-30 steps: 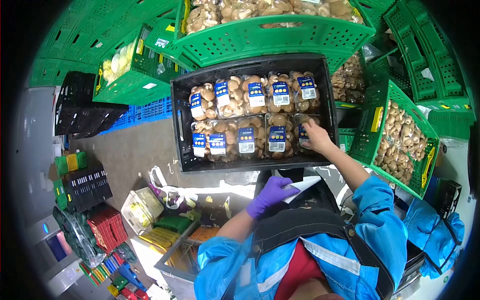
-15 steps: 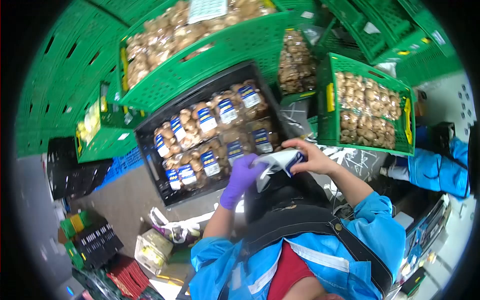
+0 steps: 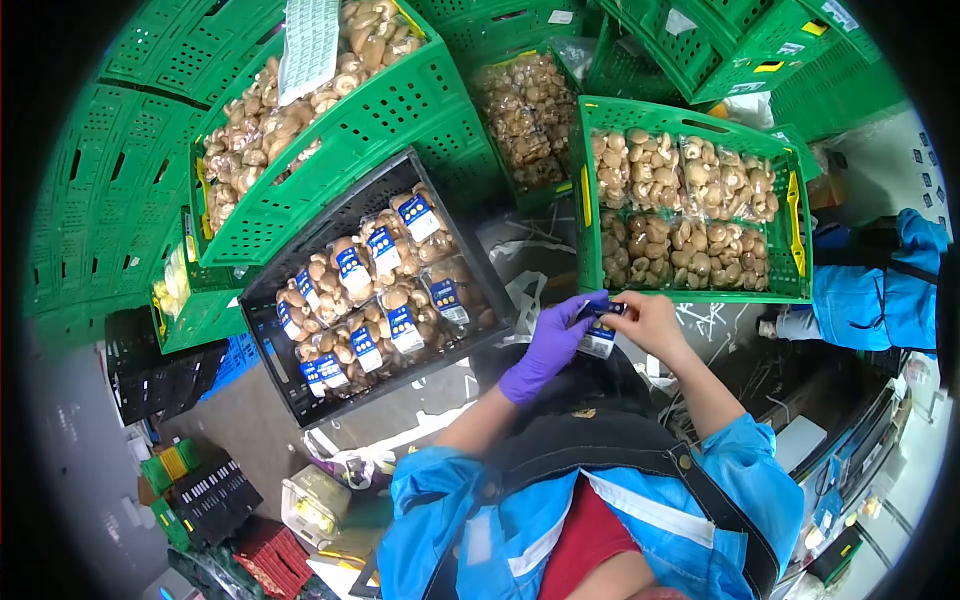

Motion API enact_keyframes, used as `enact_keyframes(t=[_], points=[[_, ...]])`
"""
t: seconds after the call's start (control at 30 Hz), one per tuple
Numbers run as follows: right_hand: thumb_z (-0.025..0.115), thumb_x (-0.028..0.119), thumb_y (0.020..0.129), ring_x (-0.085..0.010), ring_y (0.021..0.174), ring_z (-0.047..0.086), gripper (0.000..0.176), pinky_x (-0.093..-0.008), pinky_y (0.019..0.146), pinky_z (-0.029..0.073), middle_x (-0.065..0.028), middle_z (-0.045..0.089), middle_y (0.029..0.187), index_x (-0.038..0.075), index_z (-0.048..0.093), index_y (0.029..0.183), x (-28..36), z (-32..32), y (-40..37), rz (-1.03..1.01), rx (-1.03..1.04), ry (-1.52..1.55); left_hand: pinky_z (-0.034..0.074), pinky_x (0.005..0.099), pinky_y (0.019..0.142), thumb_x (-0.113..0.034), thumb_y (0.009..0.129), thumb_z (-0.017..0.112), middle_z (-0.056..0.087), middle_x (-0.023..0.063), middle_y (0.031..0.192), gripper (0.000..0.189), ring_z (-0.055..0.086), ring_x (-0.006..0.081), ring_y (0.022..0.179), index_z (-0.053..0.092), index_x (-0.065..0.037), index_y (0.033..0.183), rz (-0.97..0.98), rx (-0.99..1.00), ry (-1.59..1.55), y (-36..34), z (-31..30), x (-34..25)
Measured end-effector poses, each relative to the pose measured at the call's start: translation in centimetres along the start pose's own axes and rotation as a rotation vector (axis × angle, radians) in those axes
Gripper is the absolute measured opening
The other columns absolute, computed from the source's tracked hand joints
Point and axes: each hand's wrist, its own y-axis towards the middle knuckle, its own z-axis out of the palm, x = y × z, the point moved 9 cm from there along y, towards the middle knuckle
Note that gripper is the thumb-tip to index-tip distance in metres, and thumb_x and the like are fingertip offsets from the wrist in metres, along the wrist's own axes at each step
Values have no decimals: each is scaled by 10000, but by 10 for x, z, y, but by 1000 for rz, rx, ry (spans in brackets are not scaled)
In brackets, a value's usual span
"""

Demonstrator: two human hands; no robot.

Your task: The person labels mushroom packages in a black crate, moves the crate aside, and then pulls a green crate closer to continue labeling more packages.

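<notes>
My left hand, in a purple glove, and my bare right hand meet in front of my dark apron. Between them is a small blue-and-white label, pinched at its upper edge by the fingers of both hands. Left of the hands sits a tilted black crate holding two rows of mushroom packs with blue-and-white labels. Beyond my right hand, a green crate holds clear-wrapped mushroom packs on which I see no blue labels.
A large green crate of mushrooms with a paper sheet stands at the back left. Another mushroom-filled crate stands at back centre. Scraps of white strip litter the floor. A person in a blue jacket is at far right.
My view has turned right, so the crates appear shifted left. The label's white sheet was spread between my hands; now its blue printed face shows, with both hands closer together.
</notes>
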Motion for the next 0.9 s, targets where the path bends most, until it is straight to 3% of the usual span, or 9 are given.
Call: enact_keyframes(t=[0.13, 0.23, 0.3, 0.33, 0.47, 0.57, 0.73, 0.83, 0.9], points=[[721, 200, 703, -137, 627, 579, 230, -260, 574, 444, -67, 614, 765, 20, 642, 823, 16, -18, 10, -214, 8, -10, 465, 219, 735, -59, 828, 583, 636, 52, 927, 229, 585, 84, 830, 598, 14, 1044, -142, -4, -82, 12, -1, 7], [697, 142, 719, -71, 668, 564, 177, -227, 610, 443, -47, 624, 735, 15, 638, 827, 15, -17, 13, -109, 144, 292, 473, 210, 640, -121, 806, 642, 646, 34, 821, 204, 590, 73, 706, 631, 14, 958, -227, -11, 59, 21, -5, 20], [693, 129, 724, -68, 660, 565, 183, -223, 609, 445, -48, 630, 737, 10, 633, 848, 2, -31, 25, -142, 176, 164, 473, 226, 586, -174, 764, 702, 652, 37, 761, 242, 588, 76, 641, 651, 6, 917, -357, 12, 247, 22, -6, 43], [689, 116, 729, -65, 653, 565, 190, -219, 609, 447, -48, 636, 739, 4, 627, 870, -4, -38, 33, -175, 215, 33, 467, 246, 581, -199, 737, 728, 646, 45, 734, 268, 583, 82, 632, 657, 5, 895, -384, 36, -9, 13, 10, 53], [714, 166, 709, -104, 714, 589, 244, -239, 631, 471, -53, 643, 771, 9, 624, 872, -85, -99, 113, 31, 116, 504, 476, 257, 622, -245, 729, 724, 648, 66, 723, 327, 594, 98, 650, 651, 36, 880, -367, 107, 423, -1, 17, 72], [729, 179, 664, -144, 789, 596, 399, -279, 690, 484, -82, 639, 885, 25, 578, 999, -120, -85, 157, 91, 162, 108, 471, 274, 619, -245, 726, 724, 633, 73, 696, 315, 589, 112, 638, 653, 25, 870, -449, 69, 251, -9, 11, 87], [732, 208, 593, -356, 910, 567, 525, -406, 780, 460, -197, 590, 968, 40, 543, 1053, -138, 18, 198, -379, 310, -359, 471, 264, 650, -234, 723, 727, 646, 84, 765, 313, 600, 116, 686, 649, 13, 899, -346, -26, 374, -9, -6, 84], [735, 226, 609, -365, 924, 561, 622, -410, 789, 461, -208, 576, 1007, 39, 480, 1145, -161, 41, 210, -195, 390, -555, 473, 237, 657, -193, 752, 711, 655, 62, 840, 270, 598, 89, 730, 642, 14, 910, -400, -22, 301, -4, 1, 83], [742, 251, 623, -389, 916, 557, 741, -420, 777, 467, -208, 572, 984, 32, 383, 1233, -155, 24, 208, -212, 151, -699, 472, 232, 655, -179, 764, 702, 654, 52, 843, 248, 594, 82, 727, 641, 11, 912, -470, -35, 156, -5, 9, 85]])
